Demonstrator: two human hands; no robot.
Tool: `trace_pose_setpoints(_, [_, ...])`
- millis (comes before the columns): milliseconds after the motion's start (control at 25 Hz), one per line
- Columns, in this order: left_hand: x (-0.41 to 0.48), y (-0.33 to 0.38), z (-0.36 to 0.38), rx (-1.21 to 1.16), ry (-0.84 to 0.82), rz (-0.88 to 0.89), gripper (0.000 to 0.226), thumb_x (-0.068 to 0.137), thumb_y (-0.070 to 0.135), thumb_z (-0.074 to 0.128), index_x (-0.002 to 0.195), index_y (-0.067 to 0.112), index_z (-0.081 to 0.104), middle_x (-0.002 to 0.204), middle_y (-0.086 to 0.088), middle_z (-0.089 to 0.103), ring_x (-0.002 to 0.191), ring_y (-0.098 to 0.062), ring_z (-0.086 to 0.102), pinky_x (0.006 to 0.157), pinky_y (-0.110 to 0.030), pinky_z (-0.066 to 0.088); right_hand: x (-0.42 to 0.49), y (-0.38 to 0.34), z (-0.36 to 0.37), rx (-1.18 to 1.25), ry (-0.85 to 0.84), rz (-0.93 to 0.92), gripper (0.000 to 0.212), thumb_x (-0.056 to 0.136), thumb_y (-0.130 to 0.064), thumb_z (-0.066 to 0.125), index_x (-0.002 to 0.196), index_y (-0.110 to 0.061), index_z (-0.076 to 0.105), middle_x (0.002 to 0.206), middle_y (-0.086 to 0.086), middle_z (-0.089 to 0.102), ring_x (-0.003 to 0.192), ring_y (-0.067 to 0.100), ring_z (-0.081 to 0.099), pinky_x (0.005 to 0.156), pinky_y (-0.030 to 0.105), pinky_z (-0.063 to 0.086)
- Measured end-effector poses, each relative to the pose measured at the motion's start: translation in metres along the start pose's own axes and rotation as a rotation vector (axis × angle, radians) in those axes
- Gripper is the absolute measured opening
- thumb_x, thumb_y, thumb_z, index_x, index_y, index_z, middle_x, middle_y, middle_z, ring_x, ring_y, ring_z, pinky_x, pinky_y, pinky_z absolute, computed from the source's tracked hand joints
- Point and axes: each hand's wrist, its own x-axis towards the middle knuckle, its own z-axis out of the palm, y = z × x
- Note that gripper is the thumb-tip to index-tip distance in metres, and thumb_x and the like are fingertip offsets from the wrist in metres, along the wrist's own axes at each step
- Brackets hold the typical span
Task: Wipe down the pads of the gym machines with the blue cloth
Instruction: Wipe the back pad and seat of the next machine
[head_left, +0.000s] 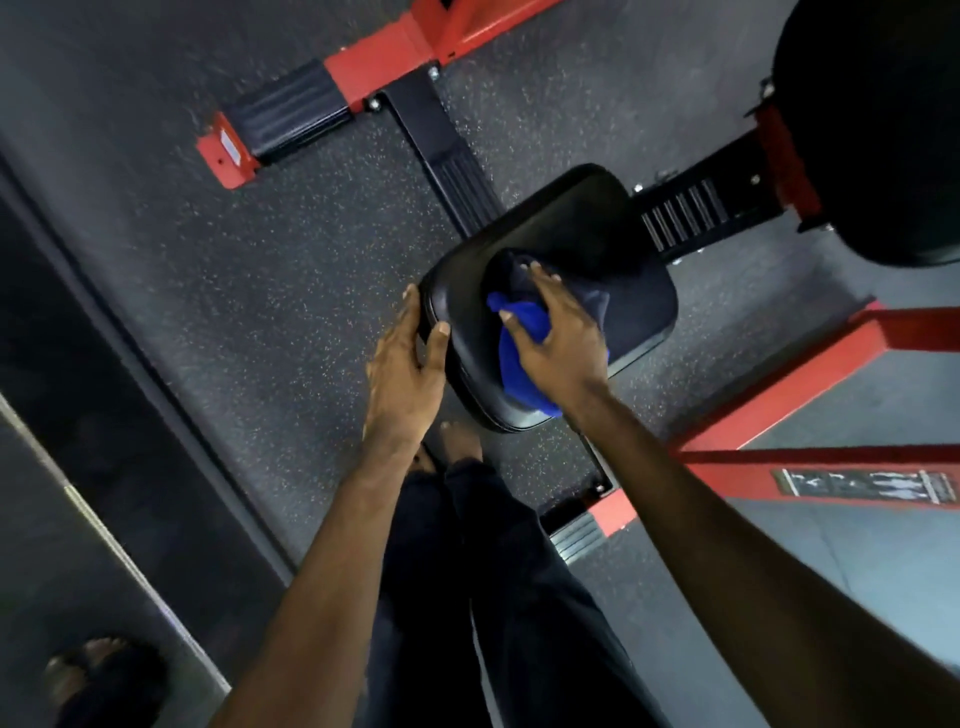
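A black padded seat (587, 228) of a red-framed gym machine sits in the middle of the view. A blue cloth (522, 358) lies bunched on the seat's top. My right hand (558, 338) presses down on the cloth with its fingers spread over it, and part of the cloth is hidden beneath the palm. My left hand (410, 369) holds the seat's left edge, thumb on top and fingers down the side.
A second large black pad (878, 130) hangs at the top right. Red frame bars (789, 384) run along the right and across the top (384, 57). The floor is speckled dark rubber (260, 312). My legs and feet stand just below the seat.
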Motion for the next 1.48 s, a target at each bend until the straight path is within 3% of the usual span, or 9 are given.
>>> trace_pose_setpoints(200, [-0.014,0.007,0.001,-0.001,0.021,-0.031,0.063,0.102,0.046,0.049,0.158,0.026,0.028,0.156,0.0,0.043,0.144,-0.023,0.041,0.116,-0.049,0.037,0.079,0.023,-0.015,-0.016,0.052,0.232,0.06,0.096,-0.046,0.06,0.149,-0.022,0.044,0.15,0.002,0.05,0.139,0.023,0.045,0.111,0.029,0.034])
trace_pose_setpoints(360, [-0.009,0.016,-0.006,0.025,-0.01,-0.054,0.062,0.101,0.043,0.054,0.157,0.023,0.032,0.155,-0.007,0.045,0.145,-0.028,0.038,0.118,-0.048,0.034,0.051,0.04,-0.007,-0.024,0.143,0.508,0.067,0.094,-0.057,0.053,0.149,-0.021,0.043,0.145,0.008,0.054,0.131,0.032,0.053,0.109,0.042,0.041])
trace_pose_setpoints(480, [-0.007,0.01,-0.005,0.007,-0.006,-0.048,0.063,0.102,0.041,0.055,0.157,0.022,0.032,0.16,0.0,0.037,0.151,-0.021,0.025,0.122,-0.049,0.026,0.028,0.029,-0.004,-0.052,0.061,0.318,0.065,0.093,-0.055,0.058,0.149,-0.026,0.043,0.147,0.001,0.053,0.135,0.025,0.05,0.111,0.038,0.039])
trace_pose_setpoints(640, [-0.015,0.004,0.017,-0.077,0.108,-0.01,0.061,0.103,0.04,0.048,0.157,0.017,0.033,0.16,-0.002,0.037,0.148,-0.019,0.033,0.119,-0.049,0.032,0.074,0.005,-0.012,-0.124,0.0,0.11,0.061,0.095,-0.049,0.062,0.149,-0.027,0.045,0.15,-0.004,0.05,0.139,0.017,0.045,0.111,0.027,0.033])
trace_pose_setpoints(920, [-0.069,0.012,0.048,-0.373,0.308,-0.205,0.044,0.107,0.026,0.047,0.151,0.031,0.042,0.151,0.01,0.048,0.137,-0.002,0.043,0.112,-0.014,0.034,0.017,-0.01,-0.008,-0.012,-0.195,-0.291,0.057,0.093,-0.026,0.07,0.145,-0.014,0.05,0.149,-0.01,0.047,0.138,-0.009,0.03,0.119,0.022,0.027])
trace_pose_setpoints(1080, [-0.08,-0.012,0.053,-0.444,0.331,-0.289,0.039,0.106,0.027,0.048,0.141,0.041,0.051,0.147,0.01,0.051,0.137,-0.009,0.048,0.115,-0.041,0.04,0.053,-0.038,0.003,-0.093,-0.215,-0.266,0.052,0.092,-0.031,0.068,0.141,-0.019,0.055,0.143,-0.008,0.057,0.138,0.009,0.043,0.116,0.025,0.032])
trace_pose_setpoints(1240, [-0.073,-0.032,0.028,-0.453,0.394,-0.367,0.038,0.104,0.039,0.048,0.13,0.066,0.047,0.145,-0.01,0.055,0.131,-0.034,0.053,0.107,-0.059,0.044,0.049,-0.04,0.0,-0.207,-0.357,-0.503,0.058,0.082,-0.021,0.072,0.138,-0.017,0.057,0.142,-0.003,0.057,0.14,0.019,0.044,0.117,0.04,0.034])
trace_pose_setpoints(1360, [-0.054,-0.048,0.002,-0.43,0.354,-0.378,0.03,0.102,0.048,0.045,0.124,0.069,0.049,0.139,-0.017,0.058,0.124,-0.043,0.055,0.101,-0.063,0.046,0.042,-0.058,0.009,-0.514,-0.496,-0.663,0.066,0.074,-0.02,0.069,0.139,-0.02,0.055,0.149,-0.007,0.049,0.148,0.02,0.031,0.122,0.041,0.023])
trace_pose_setpoints(1480, [-0.041,-0.062,-0.021,-0.498,0.372,-0.318,0.031,0.107,0.034,0.045,0.135,0.038,0.058,0.138,-0.004,0.062,0.129,-0.027,0.056,0.107,-0.038,0.046,0.024,-0.068,0.017,-0.695,-0.453,-0.783,0.065,0.072,-0.025,0.072,0.135,-0.018,0.057,0.143,-0.003,0.055,0.146,0.022,0.034,0.12,0.041,0.023])
